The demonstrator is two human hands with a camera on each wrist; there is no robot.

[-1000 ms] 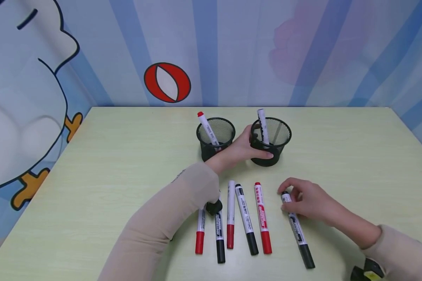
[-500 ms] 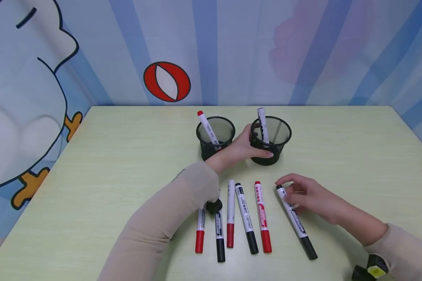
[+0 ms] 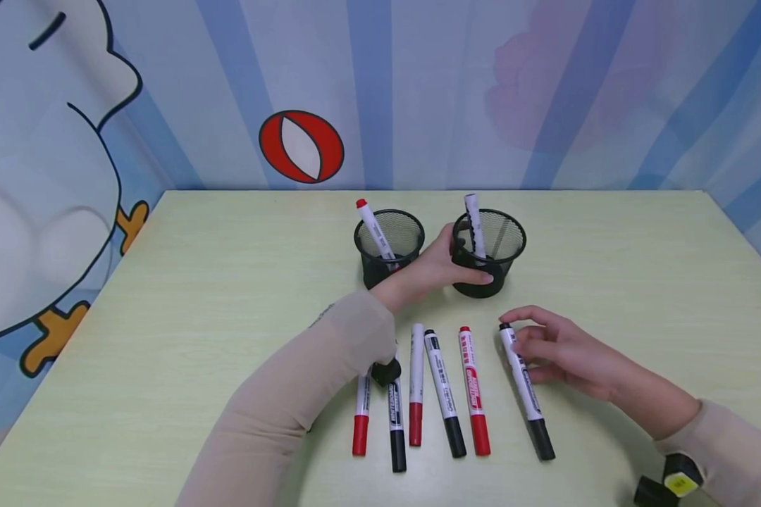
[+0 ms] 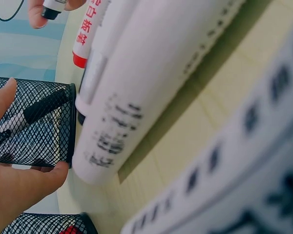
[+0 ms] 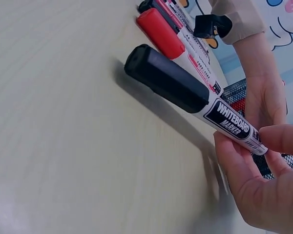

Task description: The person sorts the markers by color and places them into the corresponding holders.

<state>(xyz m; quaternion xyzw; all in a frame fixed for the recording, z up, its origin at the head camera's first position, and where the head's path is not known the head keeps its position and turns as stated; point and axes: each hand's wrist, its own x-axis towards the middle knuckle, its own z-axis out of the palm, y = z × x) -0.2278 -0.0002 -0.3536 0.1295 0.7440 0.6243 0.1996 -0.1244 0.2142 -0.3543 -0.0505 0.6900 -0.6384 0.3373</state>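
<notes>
In the head view my left hand point(image 3: 436, 271) grips the right black mesh pen cup point(image 3: 507, 248), thumb across its front. A marker point(image 3: 474, 227) leans inside that cup, its black cap point(image 4: 46, 105) down in the mesh in the left wrist view. My right hand point(image 3: 564, 353) pinches a black-capped whiteboard marker point(image 3: 522, 380) near its thin end, the cap pointing toward me. The right wrist view shows the held marker's cap point(image 5: 168, 80) raised above the table, apart from its shadow. Beside my left wrist stands the left mesh cup point(image 3: 406, 243), with a red-ended marker point(image 3: 375, 232) in it.
Several red and black markers lie in a row left of my right hand, among them a red marker point(image 3: 474, 394) and a black marker point(image 3: 445, 394). My left sleeve point(image 3: 304, 380) partly covers the row's left end. A patterned blue wall point(image 3: 431, 91) backs the table point(image 3: 640, 282).
My right hand has moved slightly away from me and raised the black marker, whose cap end swung right, then back left. My left hand keeps its hold on the cup.
</notes>
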